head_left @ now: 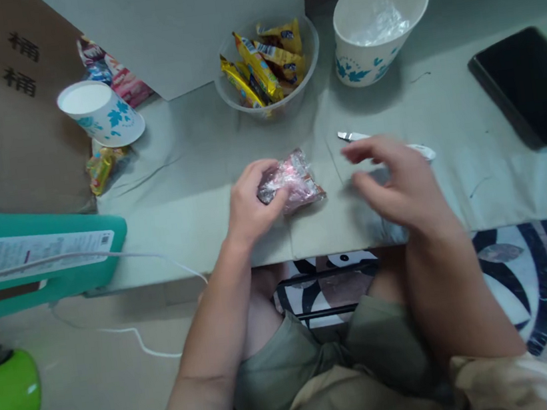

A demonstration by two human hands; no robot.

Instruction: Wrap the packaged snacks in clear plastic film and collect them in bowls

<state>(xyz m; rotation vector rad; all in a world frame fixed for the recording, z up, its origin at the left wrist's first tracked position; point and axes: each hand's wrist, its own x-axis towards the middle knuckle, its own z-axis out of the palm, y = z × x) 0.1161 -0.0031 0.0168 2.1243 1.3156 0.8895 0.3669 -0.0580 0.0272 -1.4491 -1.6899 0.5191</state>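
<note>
My left hand is closed around a small clear plastic packet with pinkish contents, resting at the middle of the table. To its right, my right hand hovers with thumb and fingers apart and nothing between them; its fingertips are slightly blurred. Partly hidden beneath that hand lies a white-handled craft knife, its blade end pointing left. Beyond the packet stands a clear plastic bowl of yellow snack packets.
A paper cup with clear plastic inside stands at the back right, and a smaller paper cup at the left. A phone lies far right. Cardboard box, green container and white cable occupy the left.
</note>
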